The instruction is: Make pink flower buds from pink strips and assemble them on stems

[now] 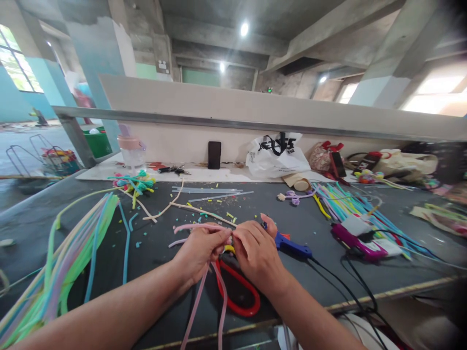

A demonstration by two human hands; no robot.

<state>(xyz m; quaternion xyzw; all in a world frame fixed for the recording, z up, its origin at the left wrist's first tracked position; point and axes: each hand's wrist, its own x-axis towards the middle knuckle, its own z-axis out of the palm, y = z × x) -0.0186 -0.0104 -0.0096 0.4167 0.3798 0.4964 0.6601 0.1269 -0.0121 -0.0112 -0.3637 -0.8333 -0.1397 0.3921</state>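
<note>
Over the dark tabletop my left hand (pixel 204 248) pinches several pink fuzzy stems (pixel 200 301). Two of their ends hang down toward the table's front edge, and others poke out to the left. My right hand (pixel 257 248) meets it from the right, fingers curled together at the same bunch; the fingers hide the exact point of contact. Below the hands lie scissors with a red handle (pixel 251 304), their blades hidden. Just past my right hand rests a blue glue gun (pixel 295 245) with a black cord.
Bundles of colored fuzzy stems lie at left (pixel 69 262) and right (pixel 350 204). A purple power strip (pixel 359 243) with cables sits at right. Along the back stand a bottle (pixel 131 153), a phone (pixel 214 155) and a white bag (pixel 279 158). Clippings scatter the middle.
</note>
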